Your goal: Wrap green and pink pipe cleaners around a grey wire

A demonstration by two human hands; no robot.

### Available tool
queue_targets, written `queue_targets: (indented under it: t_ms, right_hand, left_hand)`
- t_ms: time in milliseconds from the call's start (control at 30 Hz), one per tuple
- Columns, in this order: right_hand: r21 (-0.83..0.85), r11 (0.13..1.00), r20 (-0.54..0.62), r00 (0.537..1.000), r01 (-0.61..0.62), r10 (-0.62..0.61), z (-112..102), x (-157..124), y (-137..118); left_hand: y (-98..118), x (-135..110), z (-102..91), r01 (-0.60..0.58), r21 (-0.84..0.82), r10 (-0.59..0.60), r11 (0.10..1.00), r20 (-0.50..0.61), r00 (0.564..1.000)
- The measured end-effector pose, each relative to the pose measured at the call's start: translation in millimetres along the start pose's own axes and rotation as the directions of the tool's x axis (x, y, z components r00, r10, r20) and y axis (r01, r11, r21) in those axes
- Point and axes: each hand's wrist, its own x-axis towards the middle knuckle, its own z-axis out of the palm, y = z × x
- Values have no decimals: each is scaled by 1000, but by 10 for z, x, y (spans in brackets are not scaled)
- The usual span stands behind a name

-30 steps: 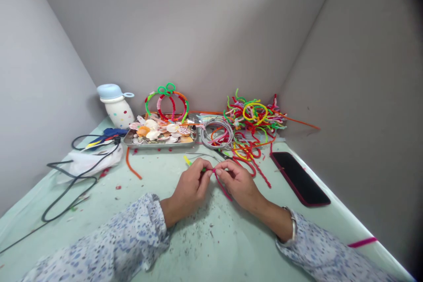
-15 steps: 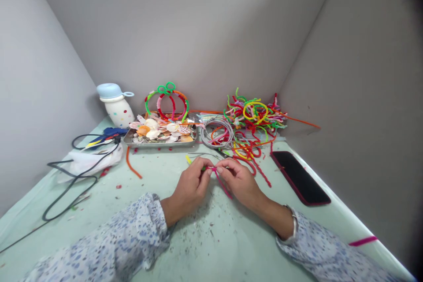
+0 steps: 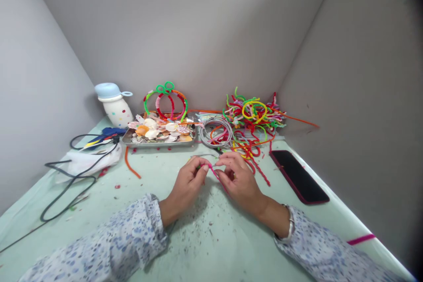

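At the middle of the table my left hand [image 3: 188, 180] pinches a bright pink pipe cleaner [image 3: 213, 169] between thumb and forefinger. It appears to be wound around a thin grey wire, partly hidden by the fingers. The pipe cleaner's loose tail slants down to the right, along the thumb of my right hand [image 3: 239, 180]. That hand is beside the tail, thumb and forefinger apart, other fingers curled. Just beyond the hands a grey wire end [image 3: 208, 155] curves across the table.
A metal tray [image 3: 158, 143] of seashells bears pipe-cleaner rings [image 3: 170, 105]. Right of it lie a wire coil [image 3: 202, 134] and a heap of coloured pipe cleaners [image 3: 254, 112]. A phone [image 3: 299, 176] rests at right; a bottle [image 3: 115, 108] and black cable [image 3: 53, 202] at left.
My right hand's thumb and forefinger have come apart from their pinch near the left fingertips. The pink tail now lies closer along the right thumb. My left hand still pinches.
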Motion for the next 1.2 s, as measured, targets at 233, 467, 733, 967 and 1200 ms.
queue_targets:
  t_ms: [233, 467, 733, 967, 1200]
  right_hand:
    - [-49, 992, 17, 993, 115, -115, -2, 1, 16]
    - [-97, 974, 15, 978, 206, -206, -9, -5, 54]
    - [-104, 969, 16, 975, 222, -221, -30, -3, 76]
    - [-73, 978, 16, 981, 193, -193, -34, 17, 48]
    - [-42, 989, 12, 990, 144, -144, -42, 6, 14]
  left_hand:
    - [13, -5, 14, 46, -81, -43, 996, 47, 998]
    - [12, -18, 19, 66, -109, -57, 992, 80, 995]
    - [15, -20, 30, 53, -105, -44, 993, 78, 996]
    - [23, -28, 26, 53, -73, -47, 996, 78, 996]
    - [14, -28, 25, 21, -24, -19, 999, 86, 996]
